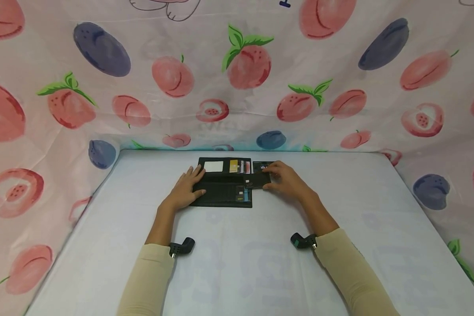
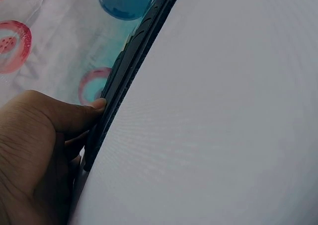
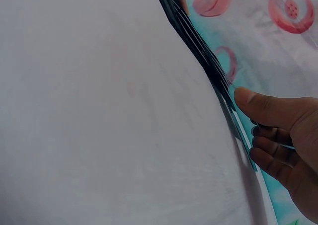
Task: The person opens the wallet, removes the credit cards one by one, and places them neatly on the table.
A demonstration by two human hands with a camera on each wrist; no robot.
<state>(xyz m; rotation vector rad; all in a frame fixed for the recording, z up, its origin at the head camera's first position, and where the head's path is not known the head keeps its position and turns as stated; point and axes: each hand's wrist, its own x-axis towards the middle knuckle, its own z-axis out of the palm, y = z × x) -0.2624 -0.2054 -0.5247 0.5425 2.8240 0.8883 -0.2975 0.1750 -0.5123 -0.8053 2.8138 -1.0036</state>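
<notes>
A black wallet (image 1: 217, 201) lies unfolded on the white table (image 1: 237, 263), with cards in slots on its upper and lower panels. My left hand (image 1: 186, 188) rests spread over the wallet's left side, and in the left wrist view its thumb (image 2: 82, 114) presses on the wallet's surface. My right hand (image 1: 286, 180) pinches a black card (image 1: 256, 180) that overlaps the wallet's right edge near the fold. Behind those fingers lies another dark card (image 1: 260, 166) with pale lettering, partly hidden by the hand. In the right wrist view the thumb (image 3: 253, 101) is at the dark edge.
A white card (image 1: 213, 166) shows in the wallet's upper left panel. Yellow and coloured cards (image 1: 238, 166) fill the upper right slots, and more cards (image 1: 242, 193) sit lower right. Fruit-printed cloth (image 1: 237, 109) rises behind the table and at both sides.
</notes>
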